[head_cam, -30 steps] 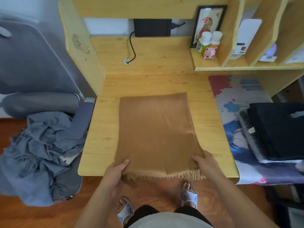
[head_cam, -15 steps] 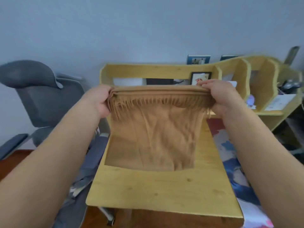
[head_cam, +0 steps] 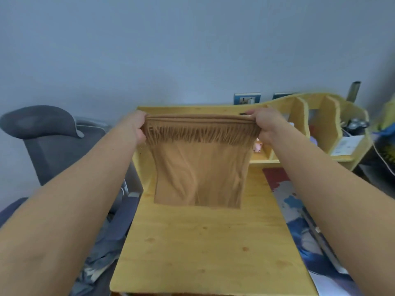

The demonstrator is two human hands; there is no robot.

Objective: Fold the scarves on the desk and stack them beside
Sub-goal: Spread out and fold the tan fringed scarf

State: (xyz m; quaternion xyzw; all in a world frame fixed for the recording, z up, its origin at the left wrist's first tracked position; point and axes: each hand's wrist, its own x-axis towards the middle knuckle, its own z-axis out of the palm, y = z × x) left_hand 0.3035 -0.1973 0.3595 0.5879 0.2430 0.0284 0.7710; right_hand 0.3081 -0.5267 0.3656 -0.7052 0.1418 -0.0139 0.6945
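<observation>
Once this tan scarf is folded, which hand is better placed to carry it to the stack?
Right hand, probably: it grips the tan scarf on the side nearest the printed mat; the left hand is by the chair.

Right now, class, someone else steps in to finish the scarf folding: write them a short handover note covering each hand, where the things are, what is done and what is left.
Left hand grips the left end of the tan scarf's fringed edge; right hand grips the right end.
The tan scarf is held up, its lower fold resting on the wooden desk.
A grey scarf lies unfolded on the office chair.
Done: the tan scarf is partly folded.
Left: lay the fringed edge over, finish the fold, stack it beside, then fold the grey scarf.
</observation>
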